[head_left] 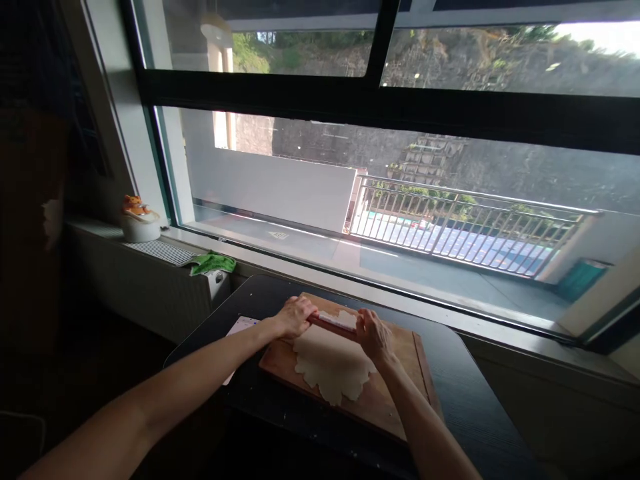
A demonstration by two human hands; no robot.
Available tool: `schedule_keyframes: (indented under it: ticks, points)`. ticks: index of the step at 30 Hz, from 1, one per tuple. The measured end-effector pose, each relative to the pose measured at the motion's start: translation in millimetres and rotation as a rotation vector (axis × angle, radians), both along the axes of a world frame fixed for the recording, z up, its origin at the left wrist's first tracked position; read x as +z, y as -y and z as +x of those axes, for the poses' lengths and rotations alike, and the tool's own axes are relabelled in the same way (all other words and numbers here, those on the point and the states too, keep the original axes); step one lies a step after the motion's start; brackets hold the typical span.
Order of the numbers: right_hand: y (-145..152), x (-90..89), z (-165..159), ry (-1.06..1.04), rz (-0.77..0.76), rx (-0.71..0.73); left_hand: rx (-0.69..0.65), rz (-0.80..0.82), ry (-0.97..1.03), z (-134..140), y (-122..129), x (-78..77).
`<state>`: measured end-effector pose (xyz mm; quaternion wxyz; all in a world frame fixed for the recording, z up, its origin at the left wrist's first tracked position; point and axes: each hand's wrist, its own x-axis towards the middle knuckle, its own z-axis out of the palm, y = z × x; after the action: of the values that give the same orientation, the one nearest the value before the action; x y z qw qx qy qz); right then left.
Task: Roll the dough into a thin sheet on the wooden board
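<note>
A rolling pin (pixel 334 325) lies across a flat, pale sheet of dough (pixel 333 367) with ragged edges. My left hand (pixel 296 316) is closed on the pin's left end, and my right hand (pixel 374 335) is closed on its right end. Both arms stretch forward from the bottom of the view. Under the dough is a wooden board (pixel 400 380); a strip of dough shows beyond the pin. The pin's ends are hidden inside my fingers.
The board rests on a dark table (pixel 475 393) with rounded corners. At its left lies a pale sheet or screen (pixel 243 325), partly behind my left arm. A green cloth (pixel 213 263) and a white pot (pixel 141 227) sit on a radiator (pixel 150 273) below the window.
</note>
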<state>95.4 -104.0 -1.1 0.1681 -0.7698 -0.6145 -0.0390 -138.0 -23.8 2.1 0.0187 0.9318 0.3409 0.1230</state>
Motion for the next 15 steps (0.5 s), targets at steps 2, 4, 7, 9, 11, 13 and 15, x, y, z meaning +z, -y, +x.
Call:
schedule_keyframes:
  ticks: [2, 4, 7, 9, 11, 13, 15]
  points:
    - [-10.5, 2.0, -13.7, -0.033, -0.021, 0.029, 0.052, -0.036, -0.010, -28.0, -4.2, -3.3]
    - [-19.3, -0.2, -24.8, -0.066, -0.047, 0.040, 0.085, -0.099, -0.005, -44.1, -4.0, -8.7]
    - [-27.0, -8.4, -38.6, -0.089, -0.054, 0.036, 0.146, -0.177, 0.045, -37.4, -0.1, -17.1]
    - [-28.2, -14.5, -46.3, -0.069, -0.022, 0.045, 0.248, -0.168, 0.094, -19.0, 2.2, -21.9]
    - [-26.3, -20.3, -51.5, -0.038, -0.004, 0.042, 0.344, -0.105, 0.132, -0.9, 5.3, -26.4]
    - [-22.2, -25.9, -53.7, -0.016, -0.028, 0.026, 0.328, -0.007, 0.163, 9.4, 11.1, -32.3]
    - [-18.0, -31.1, -53.4, 0.005, -0.049, 0.026, 0.172, 0.096, 0.180, 11.5, 19.4, -40.5]
